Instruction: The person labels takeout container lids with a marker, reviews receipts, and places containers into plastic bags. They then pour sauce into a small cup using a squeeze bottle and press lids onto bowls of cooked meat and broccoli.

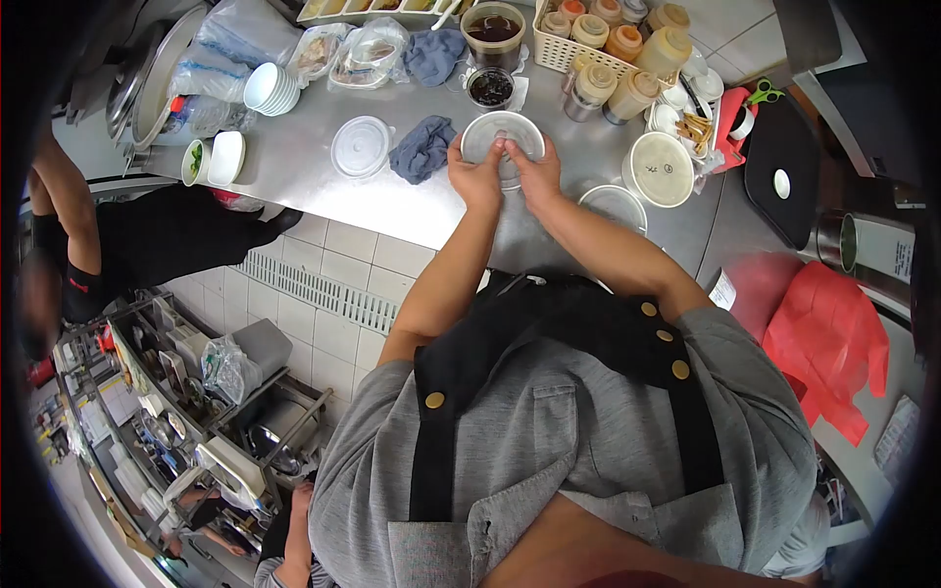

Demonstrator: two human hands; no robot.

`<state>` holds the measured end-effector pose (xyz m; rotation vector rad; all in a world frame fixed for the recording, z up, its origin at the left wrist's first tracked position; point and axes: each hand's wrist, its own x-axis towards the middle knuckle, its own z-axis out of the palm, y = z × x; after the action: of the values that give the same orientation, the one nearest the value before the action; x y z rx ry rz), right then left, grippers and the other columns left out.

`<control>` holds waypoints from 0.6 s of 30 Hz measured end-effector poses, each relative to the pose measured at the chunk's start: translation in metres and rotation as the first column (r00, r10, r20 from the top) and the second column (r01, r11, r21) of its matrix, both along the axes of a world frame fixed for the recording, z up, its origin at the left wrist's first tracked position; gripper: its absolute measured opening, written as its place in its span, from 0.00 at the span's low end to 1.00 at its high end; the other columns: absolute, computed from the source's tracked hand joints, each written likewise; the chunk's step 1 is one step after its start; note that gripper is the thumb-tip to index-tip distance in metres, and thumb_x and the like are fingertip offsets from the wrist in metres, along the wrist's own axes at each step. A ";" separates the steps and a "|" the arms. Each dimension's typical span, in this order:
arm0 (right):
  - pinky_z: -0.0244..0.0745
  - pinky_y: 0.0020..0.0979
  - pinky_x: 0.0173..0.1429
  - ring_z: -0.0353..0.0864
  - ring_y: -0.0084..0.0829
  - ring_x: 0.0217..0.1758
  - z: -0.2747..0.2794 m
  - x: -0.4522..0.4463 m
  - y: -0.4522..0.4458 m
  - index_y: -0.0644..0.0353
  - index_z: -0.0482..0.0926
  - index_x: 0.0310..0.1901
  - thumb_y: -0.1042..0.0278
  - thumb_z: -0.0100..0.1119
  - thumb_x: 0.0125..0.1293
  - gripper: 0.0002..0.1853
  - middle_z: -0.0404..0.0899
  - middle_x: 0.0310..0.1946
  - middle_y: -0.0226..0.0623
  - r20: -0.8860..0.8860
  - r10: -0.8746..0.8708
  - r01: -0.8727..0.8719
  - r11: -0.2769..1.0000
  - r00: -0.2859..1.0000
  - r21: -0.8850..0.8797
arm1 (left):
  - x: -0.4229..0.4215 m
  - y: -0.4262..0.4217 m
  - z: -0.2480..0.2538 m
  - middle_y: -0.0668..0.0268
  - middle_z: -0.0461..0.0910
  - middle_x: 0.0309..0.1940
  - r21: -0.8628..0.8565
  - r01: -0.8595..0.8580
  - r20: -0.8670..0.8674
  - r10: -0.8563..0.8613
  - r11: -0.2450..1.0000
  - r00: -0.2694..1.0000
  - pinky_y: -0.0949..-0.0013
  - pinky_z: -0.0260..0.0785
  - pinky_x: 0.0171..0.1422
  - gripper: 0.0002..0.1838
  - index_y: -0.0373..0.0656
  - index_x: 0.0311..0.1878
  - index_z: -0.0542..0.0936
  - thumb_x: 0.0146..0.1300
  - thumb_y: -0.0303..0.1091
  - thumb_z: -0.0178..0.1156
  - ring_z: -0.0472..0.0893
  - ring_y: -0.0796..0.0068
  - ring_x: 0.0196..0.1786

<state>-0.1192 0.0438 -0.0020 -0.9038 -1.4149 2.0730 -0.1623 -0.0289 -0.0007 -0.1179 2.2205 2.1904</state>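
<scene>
Both my hands grip a round, white-rimmed plastic container (503, 125) over the steel counter. My left hand (474, 178) wraps its left side, and my right hand (538, 176) wraps its right side. The thumbs meet near the middle of its pale top, while the other fingers are mostly hidden beneath and behind it. A crumpled blue-grey cloth (421, 149) lies left of my left hand, beside a round translucent lid (361, 147). Just beyond the container stands a small tub of dark contents (491, 89). Another round translucent container (614, 208) is partly behind my right forearm.
Sauce bottles fill a cream basket (573, 61) at the back right. A white lidded tub (659, 170) stands right of my hands. Stacked white bowls (272, 90) are at the left. Another person's arm (69, 206) reaches in at far left; a red plastic bag (825, 338) hangs right.
</scene>
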 end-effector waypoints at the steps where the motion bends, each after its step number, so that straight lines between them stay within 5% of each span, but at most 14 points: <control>1: 0.76 0.30 0.54 0.80 0.25 0.52 -0.002 -0.001 0.001 0.62 0.75 0.58 0.65 0.68 0.67 0.21 0.83 0.47 0.34 0.013 -0.015 0.015 1.000 1.000 -0.002 | -0.001 0.001 0.001 0.56 0.82 0.48 -0.002 0.005 -0.001 -0.005 1.000 1.000 0.66 0.74 0.56 0.33 0.34 0.57 0.75 0.52 0.36 0.79 0.81 0.66 0.49; 5: 0.76 0.32 0.54 0.80 0.27 0.50 -0.004 0.000 0.000 0.62 0.77 0.57 0.63 0.62 0.72 0.17 0.84 0.46 0.37 0.089 -0.065 0.072 0.995 0.994 -0.076 | -0.002 0.001 -0.003 0.60 0.84 0.43 0.128 -0.031 0.027 0.028 0.991 0.999 0.71 0.76 0.50 0.18 0.32 0.53 0.78 0.65 0.31 0.69 0.82 0.73 0.43; 7: 0.75 0.35 0.56 0.81 0.30 0.49 -0.013 -0.002 0.001 0.63 0.78 0.58 0.59 0.55 0.76 0.18 0.84 0.48 0.40 0.103 -0.128 0.114 0.984 0.986 0.140 | -0.002 0.002 -0.001 0.60 0.85 0.42 0.126 -0.044 0.009 0.044 0.991 0.999 0.72 0.75 0.49 0.15 0.32 0.52 0.79 0.68 0.31 0.65 0.82 0.74 0.42; 9: 0.74 0.35 0.58 0.81 0.32 0.50 -0.017 -0.002 0.002 0.63 0.78 0.58 0.58 0.53 0.77 0.19 0.84 0.48 0.42 0.100 -0.128 0.116 0.986 0.987 0.120 | -0.002 0.003 -0.001 0.59 0.85 0.41 0.075 -0.081 0.055 0.077 0.994 0.995 0.70 0.74 0.49 0.13 0.31 0.49 0.81 0.74 0.33 0.57 0.81 0.73 0.42; 14: 0.71 0.34 0.62 0.80 0.36 0.54 -0.015 0.002 0.006 0.64 0.76 0.61 0.55 0.50 0.78 0.21 0.83 0.51 0.47 0.170 -0.073 0.049 0.989 0.983 0.142 | -0.011 -0.005 -0.013 0.59 0.86 0.39 -0.040 -0.070 0.032 0.071 0.997 0.997 0.67 0.74 0.48 0.19 0.30 0.48 0.83 0.77 0.39 0.51 0.81 0.73 0.42; 16: 0.71 0.35 0.60 0.79 0.38 0.53 -0.038 0.002 0.017 0.63 0.73 0.64 0.60 0.55 0.74 0.22 0.82 0.49 0.47 0.247 -0.080 0.000 0.951 0.966 0.308 | -0.019 -0.013 -0.012 0.57 0.85 0.42 -0.130 -0.001 0.039 0.006 0.992 0.999 0.63 0.74 0.52 0.25 0.30 0.50 0.82 0.79 0.45 0.45 0.82 0.67 0.44; 17: 0.71 0.35 0.60 0.79 0.38 0.53 -0.020 0.012 0.031 0.63 0.73 0.64 0.60 0.55 0.74 0.22 0.82 0.49 0.47 0.241 -0.117 0.033 0.945 0.963 0.327 | -0.024 -0.023 -0.010 0.54 0.85 0.46 -0.176 0.051 0.035 -0.045 0.983 0.998 0.61 0.73 0.56 0.28 0.31 0.52 0.81 0.80 0.49 0.42 0.82 0.64 0.47; 18: 0.71 0.36 0.57 0.78 0.38 0.50 0.021 0.030 0.041 0.62 0.73 0.63 0.64 0.58 0.71 0.22 0.81 0.46 0.46 0.132 -0.188 0.090 0.840 0.973 0.534 | -0.029 -0.029 -0.013 0.52 0.82 0.52 -0.056 0.008 -0.015 -0.008 0.998 1.000 0.59 0.71 0.60 0.31 0.31 0.56 0.79 0.80 0.52 0.39 0.81 0.61 0.51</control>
<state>-0.0894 0.0849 0.0192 -0.9341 -1.8257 1.4016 -0.1912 -0.0578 -0.0135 -0.0939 2.2866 2.1330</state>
